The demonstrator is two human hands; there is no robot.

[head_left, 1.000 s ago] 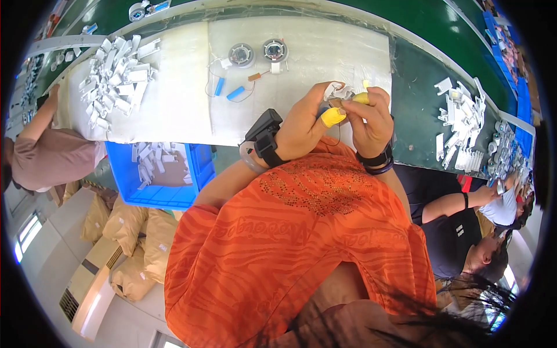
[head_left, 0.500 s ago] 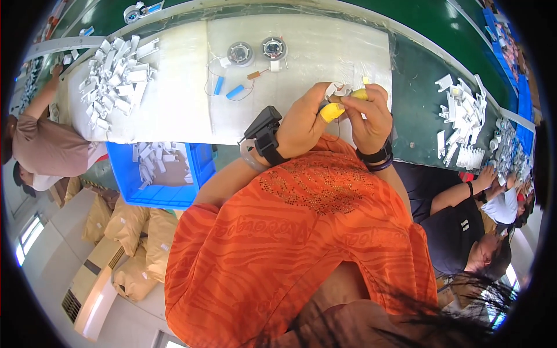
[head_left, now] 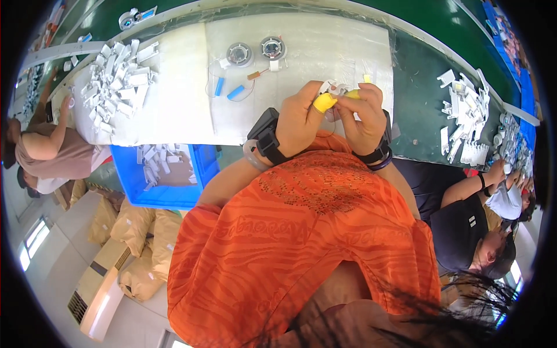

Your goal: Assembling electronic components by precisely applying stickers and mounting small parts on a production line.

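**White part (head_left: pixel 331 87) held at the fingertips of both hands**

Through the head camera I locate the white part over the near edge of the white sheet (head_left: pixel 174 116). Fingers hide much of it; I cannot read its full shape.

Left hand (head_left: pixel 297 119): closed, thumb and fingers gripping the white part. A yellow wrap (head_left: pixel 324 103) covers the thumb tip.

Right hand (head_left: pixel 366 119): fingers bent inward, pinching the same part from the other side. A second yellow wrap (head_left: pixel 352 94) shows at a fingertip.

Beyond the hands, toward the far side of the sheet, I register two round grey-rimmed units (head_left: pixel 272 49) side by side. Nearer and to the left of them lie two blue cylinders (head_left: pixel 235 92) with thin wires, and a small brown piece (head_left: pixel 253 75).

Far left, a pile of white pieces (head_left: pixel 119 84) rests on the sheet. Below it stands a blue bin (head_left: pixel 156 197) containing more white pieces. On the right, a further white pile (head_left: pixel 464 110) lies on the green bench top (head_left: pixel 415 87).

Outermost, co-workers sit on both sides; brown bags (head_left: pixel 142 229) occupy the lower left.
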